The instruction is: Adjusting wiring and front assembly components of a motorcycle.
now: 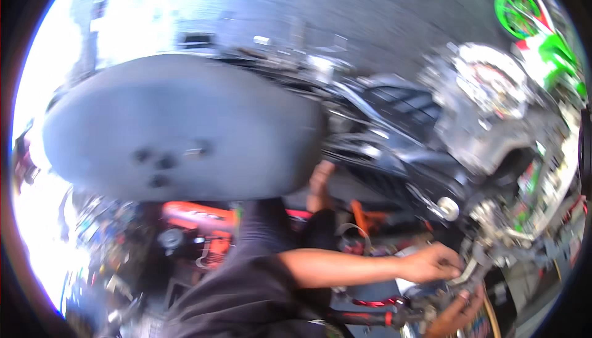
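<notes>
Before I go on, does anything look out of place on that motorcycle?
Yes: a few small dark pieces, apparently loose parts, lie on the motorcycle seat. It's an odd resting spot, as they might slide off. Blur hides what they are.

The left forearm [345,268], bare below a dark sleeve [256,279], stretches almost straight behind the left hand [433,263], whose fingers curl inward, knuckles up. Just below that hand, the right hand [459,314] reaches up with its fingers lightly bent, their tips blurred, the two hands close together.
</notes>
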### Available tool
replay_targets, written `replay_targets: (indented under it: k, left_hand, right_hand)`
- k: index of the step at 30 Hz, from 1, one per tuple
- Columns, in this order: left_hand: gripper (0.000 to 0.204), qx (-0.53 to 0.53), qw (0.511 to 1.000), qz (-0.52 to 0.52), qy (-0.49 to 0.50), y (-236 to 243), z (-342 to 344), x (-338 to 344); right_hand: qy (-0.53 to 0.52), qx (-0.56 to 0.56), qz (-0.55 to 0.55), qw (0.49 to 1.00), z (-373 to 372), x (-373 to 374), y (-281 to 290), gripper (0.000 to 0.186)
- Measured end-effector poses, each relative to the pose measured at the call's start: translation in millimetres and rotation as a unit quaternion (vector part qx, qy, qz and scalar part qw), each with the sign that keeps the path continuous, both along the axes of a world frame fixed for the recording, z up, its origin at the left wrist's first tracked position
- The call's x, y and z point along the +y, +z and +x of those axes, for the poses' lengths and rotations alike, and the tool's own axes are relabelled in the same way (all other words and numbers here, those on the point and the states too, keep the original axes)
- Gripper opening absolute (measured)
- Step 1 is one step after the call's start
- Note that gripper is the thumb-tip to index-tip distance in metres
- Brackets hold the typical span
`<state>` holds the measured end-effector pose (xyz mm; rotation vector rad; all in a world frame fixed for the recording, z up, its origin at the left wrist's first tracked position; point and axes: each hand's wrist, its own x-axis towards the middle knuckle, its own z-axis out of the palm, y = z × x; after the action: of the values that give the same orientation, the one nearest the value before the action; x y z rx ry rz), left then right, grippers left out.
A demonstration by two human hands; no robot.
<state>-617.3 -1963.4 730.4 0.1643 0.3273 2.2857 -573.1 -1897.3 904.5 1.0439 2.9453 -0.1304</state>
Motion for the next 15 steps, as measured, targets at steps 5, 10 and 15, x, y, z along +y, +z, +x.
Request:
replay_targets:
  k: [5,10,15]
  left_hand:
    - [0.022,0.106,0.937,-0.31,0.124,-19,-9,-80]
    - [0.015,0.166,0.722,-0.622,0.254,-11,-8,-236]
    - [0.021,0.16,0.4,-0.819,0.379,-29,-2,-344]
  right_hand:
    - [0.044,0.01,-0.003,0.999,-21,-29,-12,0.042]
    - [0.084,0.045,-0.061,0.994,-19,-33,-7,0.044]
    - [0.169,0.035,-0.009,0.985,-11,-18,-14,0.047]
